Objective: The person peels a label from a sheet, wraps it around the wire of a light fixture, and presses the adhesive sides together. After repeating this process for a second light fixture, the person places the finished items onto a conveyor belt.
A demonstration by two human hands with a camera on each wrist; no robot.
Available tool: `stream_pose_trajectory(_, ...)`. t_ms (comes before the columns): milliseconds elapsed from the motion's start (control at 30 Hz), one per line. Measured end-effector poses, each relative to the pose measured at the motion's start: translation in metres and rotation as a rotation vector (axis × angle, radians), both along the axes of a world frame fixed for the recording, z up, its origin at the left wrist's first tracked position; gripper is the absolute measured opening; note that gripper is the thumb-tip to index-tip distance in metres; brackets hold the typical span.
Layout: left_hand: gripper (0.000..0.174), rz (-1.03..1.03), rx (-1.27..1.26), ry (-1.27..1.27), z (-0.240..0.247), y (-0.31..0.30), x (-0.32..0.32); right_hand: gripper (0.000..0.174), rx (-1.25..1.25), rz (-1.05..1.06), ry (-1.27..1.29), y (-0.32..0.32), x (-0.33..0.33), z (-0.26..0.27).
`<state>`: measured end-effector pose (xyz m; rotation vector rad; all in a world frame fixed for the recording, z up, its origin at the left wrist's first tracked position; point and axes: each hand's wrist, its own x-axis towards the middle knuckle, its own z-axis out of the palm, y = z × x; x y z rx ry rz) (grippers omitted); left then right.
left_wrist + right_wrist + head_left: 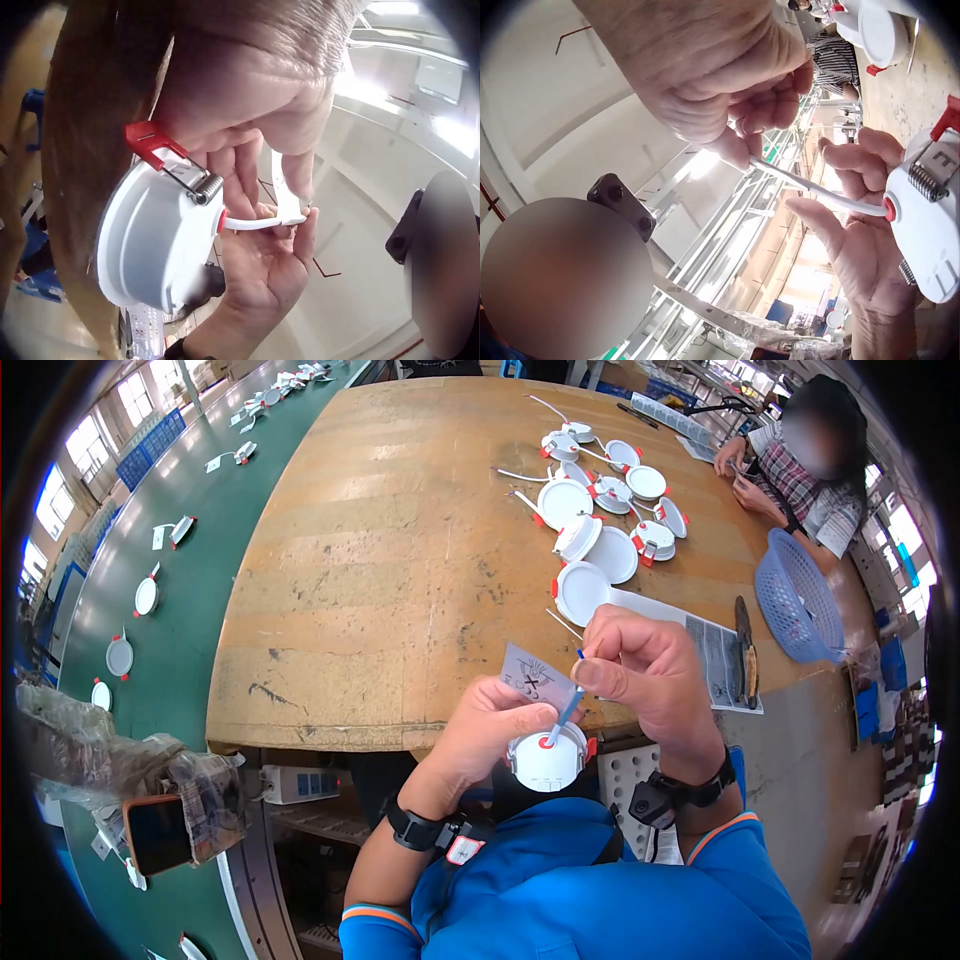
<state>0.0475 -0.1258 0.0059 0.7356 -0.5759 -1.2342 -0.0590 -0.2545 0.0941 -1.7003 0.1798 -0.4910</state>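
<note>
A round white downlight (pixel 548 762) with red-tipped spring clips is held in front of the body, its back facing up. My left hand (pixel 490 728) holds it from the left, with the thumb near the red cable inlet and the other fingers partly hidden. From the inlet rises a short white cable (pixel 821 193), its far end pinched between thumb and forefinger of my right hand (pixel 645 672). A small blue tip shows at those fingers in the head view. Beside the left hand stands a printed paper tag (pixel 535 676), overlapping the cable in the left wrist view.
Several more downlights (pixel 610 550) lie grouped on the wooden table (pixel 350 580). A printed sheet (pixel 710 650) with pliers (pixel 745 660) lies at the right, near a blue basket (pixel 800 600). Another person sits beyond. Tagged downlights lie along the green conveyor (pixel 200 490).
</note>
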Motion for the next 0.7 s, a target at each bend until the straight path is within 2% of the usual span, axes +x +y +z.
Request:
stream_pose_trajectory(200,0.018,0.03,-0.008,0.092,0.012,0.001,-0.013,0.022,-0.071,-0.004,-0.014,-0.003,-0.005,-0.001)
stream_pose_trajectory(300,0.016,0.01,-0.023,0.139,0.011,0.002,-0.013,0.02,-0.014,-0.011,-0.008,-0.003,-0.008,-0.003)
stream_pose_trajectory(533,0.016,-0.08,0.051,0.215,0.014,0.009,-0.014,0.016,0.077,0.118,-0.104,-0.004,-0.01,-0.009)
stream_pose_trajectory(700,0.017,-0.096,0.066,0.178,0.016,0.014,-0.015,0.014,0.082,0.183,-0.141,-0.004,-0.012,-0.008)
